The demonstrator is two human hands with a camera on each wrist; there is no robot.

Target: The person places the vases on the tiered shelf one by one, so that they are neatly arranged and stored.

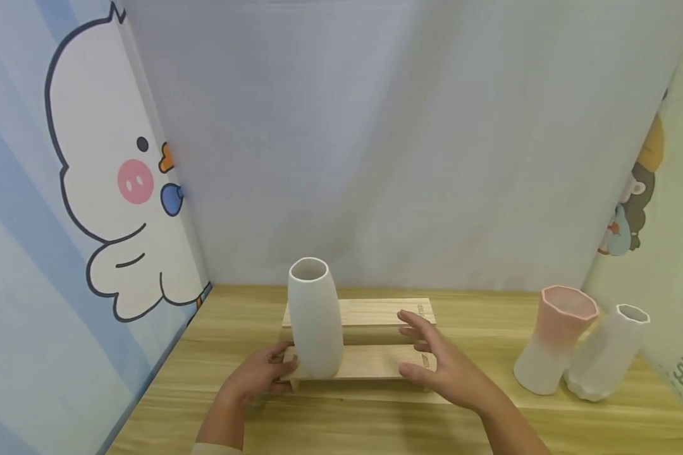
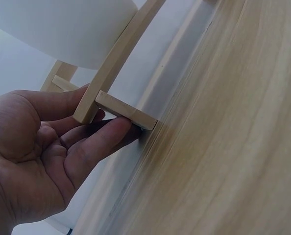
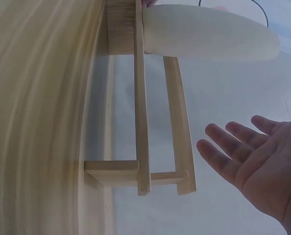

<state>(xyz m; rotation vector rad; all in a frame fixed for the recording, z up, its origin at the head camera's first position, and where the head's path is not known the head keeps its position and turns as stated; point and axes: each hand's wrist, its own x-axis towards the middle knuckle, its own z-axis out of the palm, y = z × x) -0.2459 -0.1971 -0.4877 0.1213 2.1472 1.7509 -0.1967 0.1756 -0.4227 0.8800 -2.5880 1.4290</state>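
A two-step wooden stand (image 1: 375, 361) rests on the table, and a tall white vase (image 1: 317, 322) stands upright at the left end of its lower step. My left hand (image 1: 263, 371) grips that left end, beside the vase's base. In the left wrist view, fingers (image 2: 94, 149) lie against the stand's leg (image 2: 126, 110) and the thumb reaches behind the board's end. My right hand (image 1: 446, 370) is spread near the stand's right end and holds nothing. The right wrist view shows this right hand (image 3: 268, 164) apart from the stand (image 3: 141, 112), fingers extended.
On the table's right side stand a pink-and-white vase (image 1: 554, 344) and a white faceted vase (image 1: 606, 354), close together. A pale curtain (image 1: 375, 158) hangs behind the table (image 1: 341, 430). Printed cloths with cartoon figures flank it left and right.
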